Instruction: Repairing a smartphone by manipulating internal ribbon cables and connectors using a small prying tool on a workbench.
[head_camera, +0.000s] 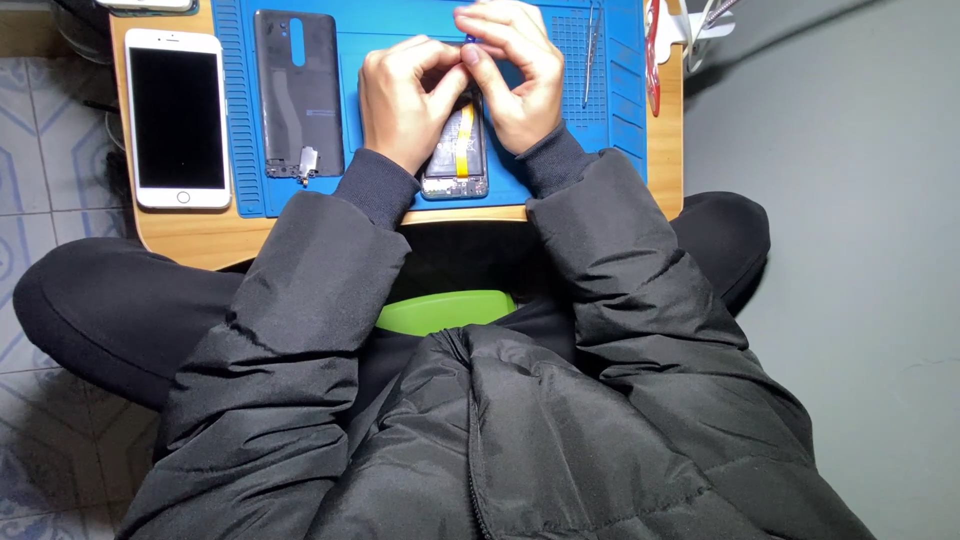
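Both hands meet over the opened phone (455, 150) on the blue ribbed mat (400, 30): left hand (400, 100) curled, steadying its edge; right hand (515, 75) pinching a thin blue-tipped tool (469, 40). Beside lie a glossy dark back cover (297, 90) and a white phone (178, 118) on the wooden table (200, 235).

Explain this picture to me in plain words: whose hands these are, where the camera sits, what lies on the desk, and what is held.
One camera, worn on the person's head, looks straight down. No machine here: just two bare hands. The left hand and right hand meet over an opened phone with its insides showing. The right hand pinches a small blue tool; its tip is hidden. The phone lies on a blue mat on a wooden desk. Left of the hands lies a dark back cover, then a white phone, screen off. Tweezers lie to the right.
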